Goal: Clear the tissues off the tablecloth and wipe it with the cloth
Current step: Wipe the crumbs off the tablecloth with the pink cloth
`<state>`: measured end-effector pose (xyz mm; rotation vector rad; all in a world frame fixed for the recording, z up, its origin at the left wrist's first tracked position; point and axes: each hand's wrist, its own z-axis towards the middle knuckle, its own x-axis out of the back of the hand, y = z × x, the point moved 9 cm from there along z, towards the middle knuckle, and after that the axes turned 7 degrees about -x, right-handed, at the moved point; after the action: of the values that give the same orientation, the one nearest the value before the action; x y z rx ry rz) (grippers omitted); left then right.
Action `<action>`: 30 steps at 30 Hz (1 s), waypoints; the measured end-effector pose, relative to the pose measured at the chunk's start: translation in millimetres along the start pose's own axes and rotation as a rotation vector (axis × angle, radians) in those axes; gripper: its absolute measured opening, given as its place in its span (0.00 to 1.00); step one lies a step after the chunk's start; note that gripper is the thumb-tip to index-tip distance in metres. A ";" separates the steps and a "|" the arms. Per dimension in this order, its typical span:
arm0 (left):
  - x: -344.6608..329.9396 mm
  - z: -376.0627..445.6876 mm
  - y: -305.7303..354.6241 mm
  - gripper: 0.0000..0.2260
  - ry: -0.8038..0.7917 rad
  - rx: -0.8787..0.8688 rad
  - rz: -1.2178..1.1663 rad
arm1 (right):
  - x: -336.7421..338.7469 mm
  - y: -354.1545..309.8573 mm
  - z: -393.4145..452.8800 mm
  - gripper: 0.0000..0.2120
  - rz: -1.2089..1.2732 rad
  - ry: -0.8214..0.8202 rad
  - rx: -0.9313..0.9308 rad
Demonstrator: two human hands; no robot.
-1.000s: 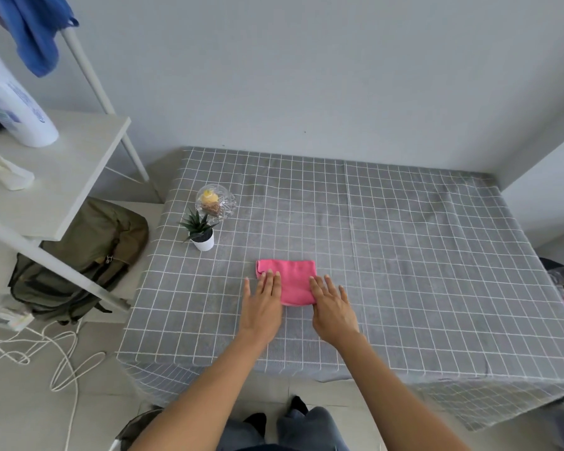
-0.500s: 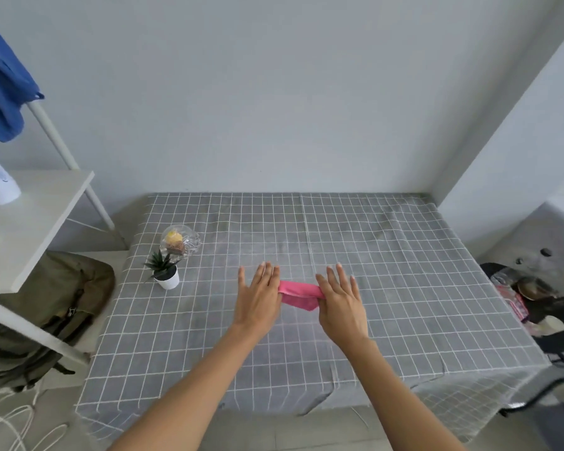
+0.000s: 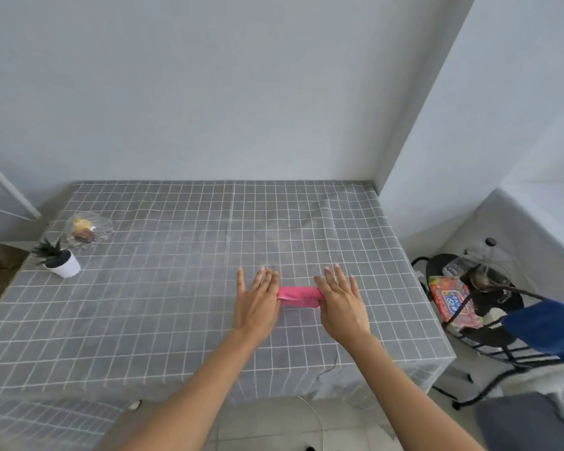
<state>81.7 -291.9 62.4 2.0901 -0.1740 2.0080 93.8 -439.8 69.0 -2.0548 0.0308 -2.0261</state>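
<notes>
A grey tablecloth (image 3: 163, 320) with a white grid covers the table. A pink cloth (image 3: 298, 296), folded into a narrow strip, lies on it right of centre. My left hand (image 3: 258, 301) rests flat on the strip's left end, fingers straight and together. On the right end lies my right hand (image 3: 339, 304), also flat, with the fingers slightly spread. Both palms press down on the cloth, and neither hand curls around it. No tissues show on the tablecloth.
A small potted plant (image 3: 59, 260) in a white pot and a clear glass dish (image 3: 87, 229) with snacks sit at the table's far left. A black wire stool (image 3: 482, 307) with a colourful packet stands right of the table. Walls close in behind and on the right.
The view has swung right and up. The pink cloth went from a flat square to a narrower folded strip, and both hands now sit at its two ends.
</notes>
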 end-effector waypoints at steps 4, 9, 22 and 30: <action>-7.2 14.0 48.5 0.24 -0.006 0.010 -0.050 | 5.1 50.1 -4.3 0.23 0.000 -0.023 0.010; -7.7 46.5 84.4 0.22 0.003 -0.005 -0.077 | 14.8 96.1 6.4 0.22 0.019 -0.060 0.012; -73.3 47.8 143.6 0.27 -0.095 0.075 -0.066 | -26.2 162.6 -10.3 0.26 -0.051 -0.125 -0.016; -103.7 17.6 154.1 0.27 -0.247 0.019 0.020 | -71.5 171.8 -47.2 0.28 -0.086 -0.337 0.002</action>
<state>55.3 -453.0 -27.9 2.3524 -0.2203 1.7619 73.0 -600.0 -34.7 -2.4042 -0.1240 -1.6949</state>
